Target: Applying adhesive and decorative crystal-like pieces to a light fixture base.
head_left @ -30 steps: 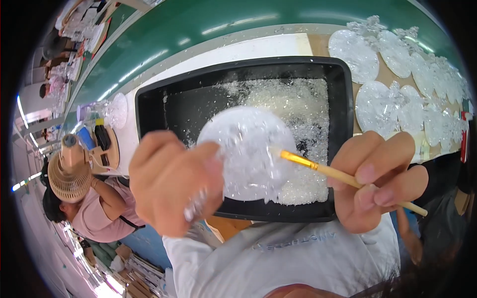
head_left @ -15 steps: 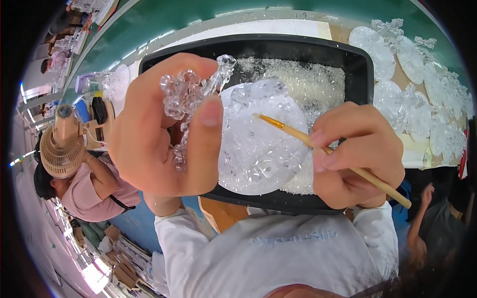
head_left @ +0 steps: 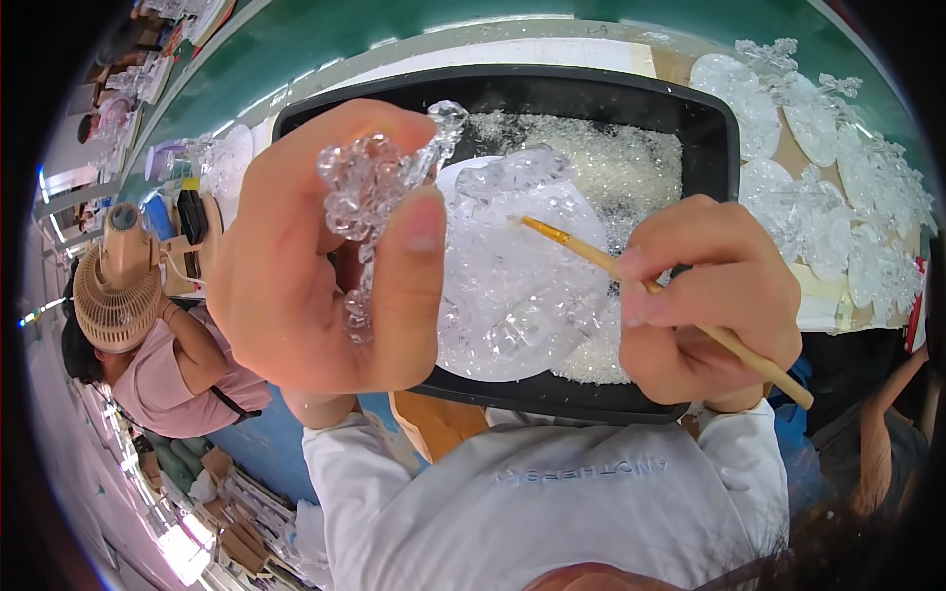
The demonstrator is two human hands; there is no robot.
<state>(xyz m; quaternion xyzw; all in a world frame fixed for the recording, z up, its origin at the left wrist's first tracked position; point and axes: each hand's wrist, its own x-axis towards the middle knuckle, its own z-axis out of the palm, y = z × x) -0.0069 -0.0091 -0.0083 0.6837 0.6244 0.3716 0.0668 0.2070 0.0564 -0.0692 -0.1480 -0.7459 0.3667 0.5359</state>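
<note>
My left hand point(head_left: 330, 251) is closed round a clear plastic piece point(head_left: 370, 182) with a flower-like cluster and a rounded end between thumb and fingers. Just right of it, a round whitish translucent disc point(head_left: 493, 266) with clear raised shapes is held over the black tray point(head_left: 714, 128); whether it joins the clear piece is hidden behind my thumb. My right hand point(head_left: 705, 300) pinches a thin wooden paintbrush point(head_left: 591, 256) by its handle. The brush tip is at the middle of the disc, touching or very near its face. Glittering clear granules point(head_left: 631, 158) lie in the tray.
Several clear discs with ornaments point(head_left: 818, 187) crowd the table at the right. Beyond the tray runs a white sheet point(head_left: 552, 54) on a green surface point(head_left: 473, 15). On the left stand a beige fan point(head_left: 118, 295) and a person in pink point(head_left: 187, 369); another person's arm point(head_left: 882, 433) shows at the right.
The disc has tilted slightly in my left hand, and the brush tip has shifted a little to the right on it. The person at the far right has moved their arm.
</note>
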